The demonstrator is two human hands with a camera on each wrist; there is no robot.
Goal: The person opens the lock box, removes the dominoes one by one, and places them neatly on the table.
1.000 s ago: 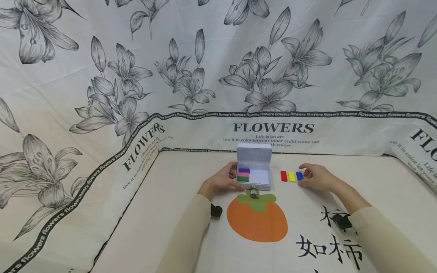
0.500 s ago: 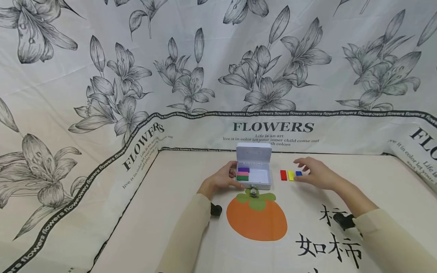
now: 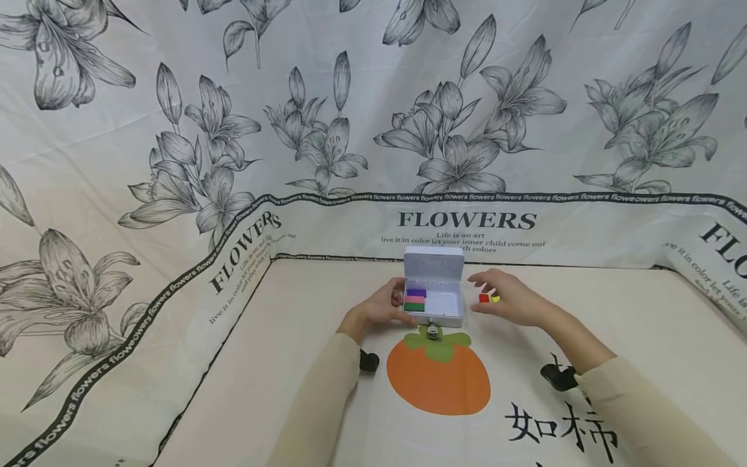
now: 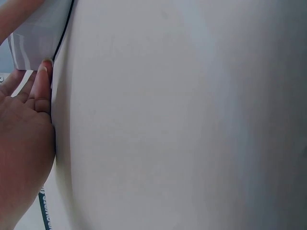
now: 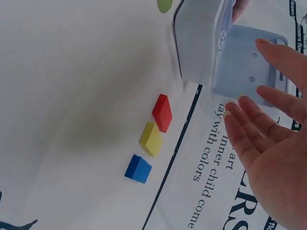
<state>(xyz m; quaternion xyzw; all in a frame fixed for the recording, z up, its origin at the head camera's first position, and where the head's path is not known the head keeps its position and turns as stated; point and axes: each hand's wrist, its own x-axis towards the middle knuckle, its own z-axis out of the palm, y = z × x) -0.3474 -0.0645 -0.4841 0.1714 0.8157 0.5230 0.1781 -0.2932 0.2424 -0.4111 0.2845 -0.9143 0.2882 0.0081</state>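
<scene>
A small white metal box (image 3: pixel 445 306) stands with its lid (image 3: pixel 434 264) raised. Purple (image 3: pixel 416 293), pink (image 3: pixel 416 300) and green (image 3: pixel 414 307) blocks lie stacked side by side in its left part. My left hand (image 3: pixel 380 305) grips the box's left side, thumb at the front; in the left wrist view its fingertips touch the box wall (image 4: pixel 36 45). To the right of the box, my right hand (image 3: pixel 513 299) hovers with spread fingers, holding nothing. Below it lie a red block (image 5: pixel 162 113), a yellow block (image 5: pixel 150 139) and a blue block (image 5: pixel 138 168) in a row; the head view hides the blue one.
An orange persimmon print (image 3: pixel 439 379) lies in front of the box, with black brush characters (image 3: pixel 560 421) to its right on the pale cloth. Behind the box rises a flower-printed curtain (image 3: pixel 467 220). A metal latch (image 3: pixel 433 331) hangs at the box front.
My right hand has let go of the blue block and moved left, over the yellow and red blocks toward the box. The left hand and the box have stayed in place.
</scene>
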